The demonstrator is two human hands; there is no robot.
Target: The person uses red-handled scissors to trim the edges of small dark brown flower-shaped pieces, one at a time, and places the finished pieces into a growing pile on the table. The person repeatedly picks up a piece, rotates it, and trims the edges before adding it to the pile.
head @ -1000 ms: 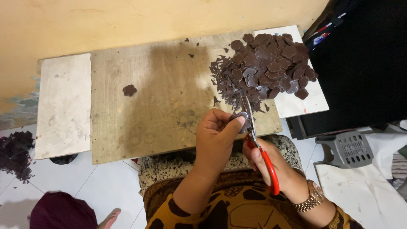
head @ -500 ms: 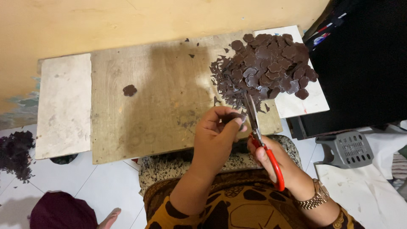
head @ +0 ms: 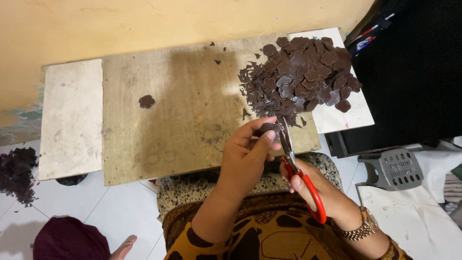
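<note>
- A wooden board [head: 183, 106] lies across a low table, flanked by a pale slab [head: 70, 118] on its left and a white panel [head: 353, 113] at its far right corner.
- A big heap of dark brown cut-outs [head: 303, 74] sits on the board's right end and spills onto the white panel; small offcuts lie scattered at the heap's near edge.
- A smaller dark pile of scraps [head: 17, 173] rests on the tiled floor at the left, well apart from the board.
- A grey plastic stool [head: 392, 168] stands on the floor to the right, near the table's corner.
- The left hand [head: 248, 154] hovers over the board's near edge — thumb and fingertips pinching a small dark brown piece [head: 268, 129], the other fingers curled in.
- The right hand [head: 315, 190] grips the red-handled scissors [head: 301, 168], fingers closed through and around the red loop; a gold-coloured watch [head: 363, 228] sits on that wrist.
- The scissor blades point away from the person and meet the pinched piece just beside the left thumb.
- A single cut-out [head: 146, 101] lies alone on the board's left half — well apart from the heap.
</note>
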